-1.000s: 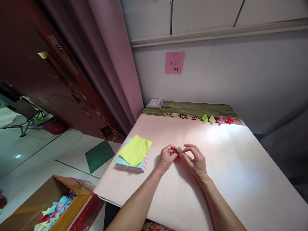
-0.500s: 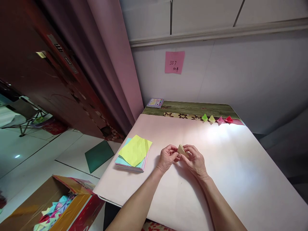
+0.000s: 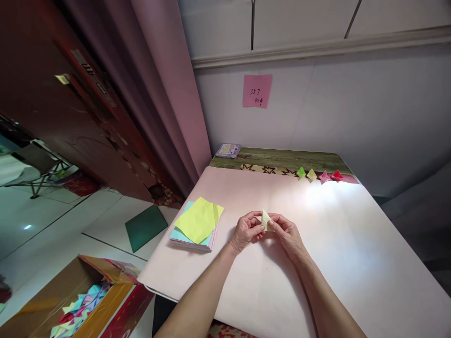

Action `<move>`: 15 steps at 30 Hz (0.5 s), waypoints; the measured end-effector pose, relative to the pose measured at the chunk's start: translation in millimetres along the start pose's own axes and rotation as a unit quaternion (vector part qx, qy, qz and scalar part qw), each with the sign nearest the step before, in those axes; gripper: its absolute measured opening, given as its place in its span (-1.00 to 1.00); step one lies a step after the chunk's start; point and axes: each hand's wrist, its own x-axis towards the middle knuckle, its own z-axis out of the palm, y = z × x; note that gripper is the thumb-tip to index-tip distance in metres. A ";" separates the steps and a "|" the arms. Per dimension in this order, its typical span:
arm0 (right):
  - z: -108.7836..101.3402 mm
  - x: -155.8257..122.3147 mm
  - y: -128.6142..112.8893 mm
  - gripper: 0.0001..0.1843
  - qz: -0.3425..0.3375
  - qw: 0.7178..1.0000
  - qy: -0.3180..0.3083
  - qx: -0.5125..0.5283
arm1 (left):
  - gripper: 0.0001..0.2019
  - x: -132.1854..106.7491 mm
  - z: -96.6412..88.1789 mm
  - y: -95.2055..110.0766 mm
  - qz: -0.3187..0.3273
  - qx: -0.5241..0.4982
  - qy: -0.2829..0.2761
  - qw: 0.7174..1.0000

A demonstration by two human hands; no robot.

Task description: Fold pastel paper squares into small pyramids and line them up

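Between my two hands is a small pale yellow folded paper (image 3: 265, 221), its pointed tip upward, held just above the pink-covered table (image 3: 253, 291). My left hand (image 3: 247, 229) pinches its left side, thumb in front. On the other side my right hand (image 3: 286, 230) grips it with the thumb across its face; the fingers behind are partly hidden. To the left lies a stack of coloured paper sheets (image 3: 193, 241) with a creased yellow sheet (image 3: 199, 219) on top.
Green, yellow, pink and red folded paper pieces (image 3: 324, 176) line the far right edge. A small stack of printed cards (image 3: 228, 150) sits at the back left corner. On the floor, a cardboard box (image 3: 105, 307) contains several folded papers. A pink note (image 3: 257, 91) is on the wall.
The folded paper has turned, its pale face now toward me and its tip more upright. My right thumb has moved up onto its face. The view has shifted slightly.
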 end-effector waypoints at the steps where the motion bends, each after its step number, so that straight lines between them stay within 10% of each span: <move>1: 0.0 -0.3 -1.6 -0.65 0.012 1.000 -0.012 0.021 | -0.52 -0.5 0.2 2.7 -0.006 -0.011 -0.020 1.000; 15: -1.4 -1.4 -8.4 -0.68 0.039 0.999 -0.028 0.010 | -0.61 -6.6 -3.9 22.8 -0.039 -0.038 -0.104 0.993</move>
